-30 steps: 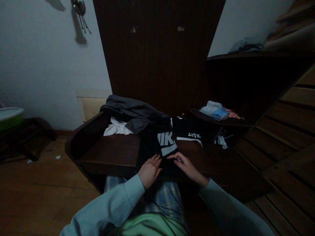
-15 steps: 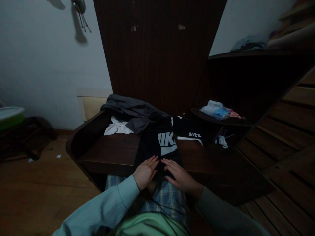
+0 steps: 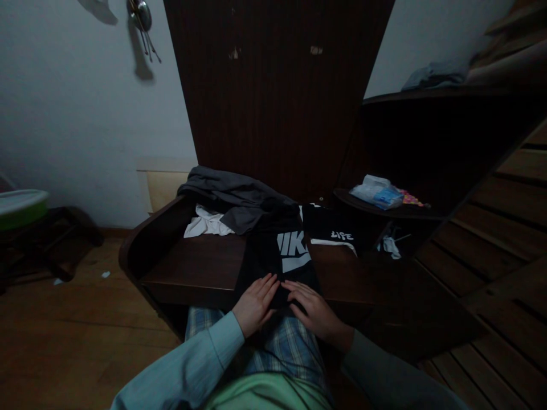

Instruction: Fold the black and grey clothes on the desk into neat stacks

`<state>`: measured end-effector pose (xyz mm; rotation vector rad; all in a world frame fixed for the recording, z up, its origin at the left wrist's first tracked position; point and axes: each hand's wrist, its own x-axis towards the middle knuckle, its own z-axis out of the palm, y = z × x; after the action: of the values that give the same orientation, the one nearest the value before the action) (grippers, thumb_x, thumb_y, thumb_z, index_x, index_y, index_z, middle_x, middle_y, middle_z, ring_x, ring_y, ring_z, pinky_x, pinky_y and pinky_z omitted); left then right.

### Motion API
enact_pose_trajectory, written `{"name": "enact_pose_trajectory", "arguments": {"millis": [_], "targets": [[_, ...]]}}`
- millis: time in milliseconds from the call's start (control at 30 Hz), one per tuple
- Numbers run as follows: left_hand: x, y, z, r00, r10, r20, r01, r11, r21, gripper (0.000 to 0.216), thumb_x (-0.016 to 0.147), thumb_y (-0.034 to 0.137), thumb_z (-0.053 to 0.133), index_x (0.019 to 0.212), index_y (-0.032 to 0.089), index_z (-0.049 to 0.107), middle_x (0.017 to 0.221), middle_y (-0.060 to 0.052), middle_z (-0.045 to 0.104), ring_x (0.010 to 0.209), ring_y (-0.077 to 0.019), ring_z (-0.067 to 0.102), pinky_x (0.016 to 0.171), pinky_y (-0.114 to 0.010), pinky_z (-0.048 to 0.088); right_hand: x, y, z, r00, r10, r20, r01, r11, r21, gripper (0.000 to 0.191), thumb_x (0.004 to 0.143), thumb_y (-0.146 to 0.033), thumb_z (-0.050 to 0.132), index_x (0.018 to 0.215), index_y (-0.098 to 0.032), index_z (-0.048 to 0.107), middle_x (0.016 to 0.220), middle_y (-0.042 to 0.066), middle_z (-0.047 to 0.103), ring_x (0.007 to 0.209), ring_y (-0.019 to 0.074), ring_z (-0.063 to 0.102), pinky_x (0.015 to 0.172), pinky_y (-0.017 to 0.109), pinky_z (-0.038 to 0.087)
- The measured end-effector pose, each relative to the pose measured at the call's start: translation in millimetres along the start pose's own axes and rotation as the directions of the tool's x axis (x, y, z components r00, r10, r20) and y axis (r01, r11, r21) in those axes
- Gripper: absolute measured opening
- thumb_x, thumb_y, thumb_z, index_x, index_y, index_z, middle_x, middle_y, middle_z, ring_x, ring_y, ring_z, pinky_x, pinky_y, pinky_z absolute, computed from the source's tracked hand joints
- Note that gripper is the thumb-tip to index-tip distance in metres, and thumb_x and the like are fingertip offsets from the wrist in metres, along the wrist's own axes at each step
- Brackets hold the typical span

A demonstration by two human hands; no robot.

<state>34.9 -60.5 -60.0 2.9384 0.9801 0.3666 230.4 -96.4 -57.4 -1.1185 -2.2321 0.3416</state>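
Observation:
A black folded garment [image 3: 262, 256] with a large white letter print lies on the dark wooden desk [image 3: 192, 265], reaching its front edge. My left hand [image 3: 256, 302] rests on the near part of this garment, fingers stretched out and side by side. Close beside it, my right hand [image 3: 314, 310] also lies on the cloth with fingers extended and thumb apart. The fingertips of both hands almost meet. Cloth under the palms is hidden. Just behind the garment is a crumpled dark grey piece of clothing [image 3: 241, 193].
A white cloth [image 3: 207, 222] lies at the desk's left. Another folded black garment [image 3: 327, 225] with white print and trim sits to the right. On a small shelf is a blue-and-white plastic package [image 3: 378, 193]. A green-sided container [image 3: 23, 210] stands on a low stand at far left.
The view has shifted slightly, moving everything a little to the right. Both hands stay on the black garment, nearly in place; its near edge now looks flatter under them.

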Motion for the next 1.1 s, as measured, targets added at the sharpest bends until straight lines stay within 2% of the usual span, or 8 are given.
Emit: {"name": "enact_pose_trajectory", "arguments": {"millis": [133, 267, 400, 567, 700, 833, 1000, 1100], "targets": [[-0.5, -0.6, 2.2, 1.000, 0.003, 0.000, -0.004, 1.000, -0.002, 0.066, 0.073, 0.015, 0.048, 0.133, 0.015, 0.020, 0.139, -0.012, 0.026, 0.128, -0.0245, 0.021, 0.101, -0.042, 0.027, 2.9, -1.4, -8.0, 0.999, 0.024, 0.030, -0.024, 0.999, 0.022, 0.014, 0.079, -0.017, 0.045, 0.083, -0.021, 0.058, 0.116, 0.007, 0.056, 0.113, 0.0187, 0.046, 0.096, 0.037, 0.037], [-0.3, 3.5, -1.1, 1.000, -0.015, -0.003, 0.015, 1.000, -0.024, 0.064, 0.072, 0.014, 0.048, 0.132, 0.019, 0.025, 0.139, -0.011, 0.027, 0.127, -0.0260, 0.021, 0.099, -0.044, 0.029, 28.4, 0.8, -45.5, 0.971, 0.011, 0.240, -0.046, 0.989, 0.140, 0.022, 0.083, -0.029, 0.042, 0.085, -0.022, 0.063, 0.102, 0.003, 0.064, 0.097, 0.0164, 0.057, 0.087, 0.030, 0.043], [-1.0, 11.1, -7.1, 0.999, -0.048, 0.020, 0.049, 0.998, -0.048, 0.058, 0.072, 0.013, 0.048, 0.128, 0.021, 0.034, 0.137, -0.008, 0.031, 0.125, -0.0244, 0.025, 0.099, -0.042, 0.029, 69.6, 20.6, -71.0, 0.977, 0.128, 0.171, -0.154, 0.976, 0.151, 0.022, 0.082, -0.028, 0.043, 0.086, -0.018, 0.062, 0.083, 0.004, 0.066, 0.077, 0.0149, 0.061, 0.072, 0.027, 0.046], [-1.7, 17.7, -8.6, 0.996, -0.084, 0.026, 0.086, 0.994, -0.069, 0.056, 0.071, 0.015, 0.050, 0.125, 0.024, 0.037, 0.139, -0.001, 0.029, 0.123, -0.0227, 0.027, 0.099, -0.040, 0.029, 114.5, 53.1, -41.3, 0.935, 0.304, 0.185, -0.330, 0.935, 0.129, 0.010, 0.075, -0.016, 0.047, 0.076, -0.015, 0.057, 0.059, -0.001, 0.059, 0.057, 0.0112, 0.056, 0.056, 0.022, 0.041], [0.1, 18.2, -7.8, 0.995, -0.089, 0.035, 0.092, 0.993, -0.078, 0.058, 0.072, 0.018, 0.051, 0.127, 0.026, 0.034, 0.132, -0.001, 0.039, 0.120, -0.0222, 0.031, 0.099, -0.039, 0.030, 135.1, 66.0, -13.8, 0.904, 0.426, 0.028, -0.425, 0.905, -0.009, 0.012, 0.068, -0.010, 0.051, 0.078, -0.016, 0.056, 0.059, -0.003, 0.057, 0.056, 0.0098, 0.053, 0.055, 0.020, 0.037], [1.9, 17.0, -7.7, 0.996, -0.080, 0.034, 0.082, 0.994, -0.072, 0.059, 0.072, 0.019, 0.053, 0.128, 0.027, 0.033, 0.129, -0.002, 0.042, 0.117, -0.0220, 0.034, 0.097, -0.038, 0.031, 144.7, 73.1, -3.7, 0.843, 0.535, -0.047, -0.537, 0.841, -0.059, 0.009, 0.066, -0.014, 0.054, 0.074, -0.016, 0.058, 0.066, -0.001, 0.061, 0.062, 0.0105, 0.054, 0.059, 0.020, 0.036], [0.6, 17.0, -5.5, 0.997, -0.075, 0.017, 0.077, 0.994, -0.081, 0.053, 0.073, 0.018, 0.052, 0.124, 0.026, 0.040, 0.127, -0.004, 0.043, 0.116, -0.0232, 0.034, 0.096, -0.040, 0.033, 146.9, 81.5, 2.1, 0.824, 0.551, -0.131, -0.565, 0.815, -0.130, 0.014, 0.066, -0.023, 0.057, 0.078, -0.016, 0.058, 0.075, 0.002, 0.063, 0.071, 0.0139, 0.057, 0.061, 0.021, 0.036], [-1.3, 17.0, -2.3, 0.998, -0.052, -0.022, 0.049, 0.993, -0.107, 0.053, 0.072, 0.015, 0.052, 0.122, 0.026, 0.041, 0.131, -0.005, 0.039, 0.117, -0.0227, 0.034, 0.095, -0.041, 0.033, 148.3, 82.4, 2.2, 0.832, 0.543, -0.112, -0.554, 0.821, -0.136, 0.008, 0.068, -0.021, 0.054, 0.073, -0.017, 0.059, 0.073, 0.001, 0.063, 0.070, 0.0130, 0.057, 0.059, 0.020, 0.034]]}}
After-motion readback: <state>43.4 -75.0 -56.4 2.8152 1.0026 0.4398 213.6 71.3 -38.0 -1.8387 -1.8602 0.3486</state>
